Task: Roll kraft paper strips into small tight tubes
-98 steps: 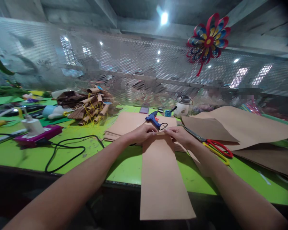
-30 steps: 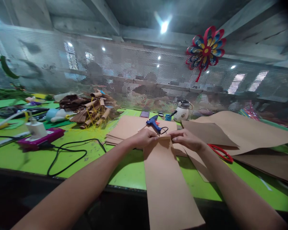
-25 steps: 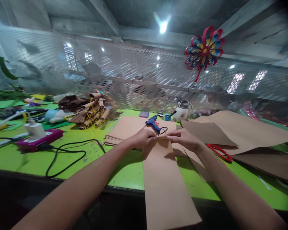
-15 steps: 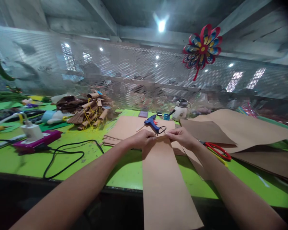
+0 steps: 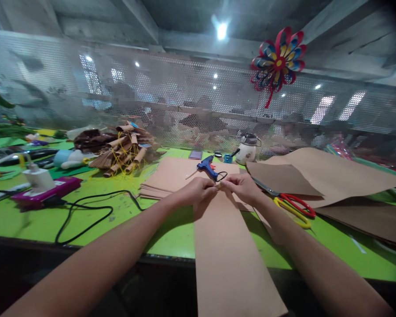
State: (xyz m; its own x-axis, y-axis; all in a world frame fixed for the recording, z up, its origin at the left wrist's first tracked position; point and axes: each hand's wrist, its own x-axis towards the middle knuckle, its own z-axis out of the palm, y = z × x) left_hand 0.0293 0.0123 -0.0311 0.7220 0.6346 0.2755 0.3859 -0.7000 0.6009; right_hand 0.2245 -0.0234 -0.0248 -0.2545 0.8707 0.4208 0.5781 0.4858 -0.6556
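Observation:
A long strip of brown paper (image 5: pixel 229 246) runs from between my hands over the table's front edge toward me. My left hand (image 5: pixel 199 190) pinches its far end on the left side. Close beside it, my right hand (image 5: pixel 242 187) pinches the same end, where the paper looks curled into a narrow roll. Just beyond my fingers a blue glue gun (image 5: pixel 206 166) lies on a stack of brown paper sheets (image 5: pixel 161 176). Red-and-yellow-handled scissors (image 5: pixel 292 207) rest to the right of my right hand, their blades partly over paper.
Large brown paper sheets (image 5: pixel 343 176) spread across the right side. A white jar (image 5: pixel 247 149) stands at the back. On the left are a bundle of rolled paper pieces (image 5: pixel 127 152), a purple power strip (image 5: pixel 48 193) and a loose black cable (image 5: pixel 108 209). A perforated screen (image 5: pixel 171 88) borders the green table.
My hands have drawn closer together at the paper's far end, the right moving left. More of the scissors' yellow handle shows. The view has shifted slightly.

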